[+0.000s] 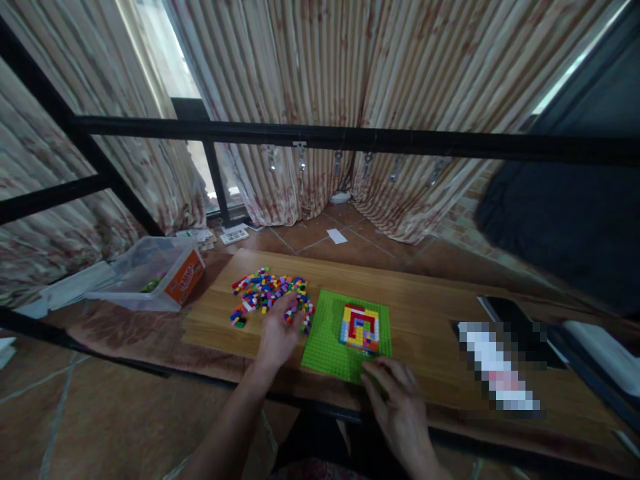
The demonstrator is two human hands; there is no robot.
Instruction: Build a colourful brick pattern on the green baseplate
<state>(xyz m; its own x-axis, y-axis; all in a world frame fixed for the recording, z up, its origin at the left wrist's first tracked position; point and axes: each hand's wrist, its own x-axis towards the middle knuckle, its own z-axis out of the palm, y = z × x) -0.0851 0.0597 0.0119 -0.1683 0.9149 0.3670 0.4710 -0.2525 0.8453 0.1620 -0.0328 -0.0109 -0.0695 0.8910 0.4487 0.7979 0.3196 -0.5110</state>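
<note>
My left hand (pixel 280 335) reaches over the right side of a pile of small mixed-colour toy bricks (pixel 267 291). Its thumb and fingers are apart, and I see no brick between them. Right of the pile lies a green studded baseplate (pixel 323 340). Low rows of red, yellow, white, blue and orange bricks form a roughly square brick build (pixel 359 327) on it. At the baseplate's front right corner is my right hand (pixel 397 399), fingers curved and thumb apart, the tips over the plate's edge. No held brick shows there.
The wooden board (pixel 425 313) bears everything. A clear plastic tub (pixel 150 270) with an orange label stands left of it. A dark flat device (pixel 510 327) and a pixelated item (pixel 500 373) lie at the right. A black metal bar (pixel 350 137) crosses beyond the board, before curtains (pixel 280 73).
</note>
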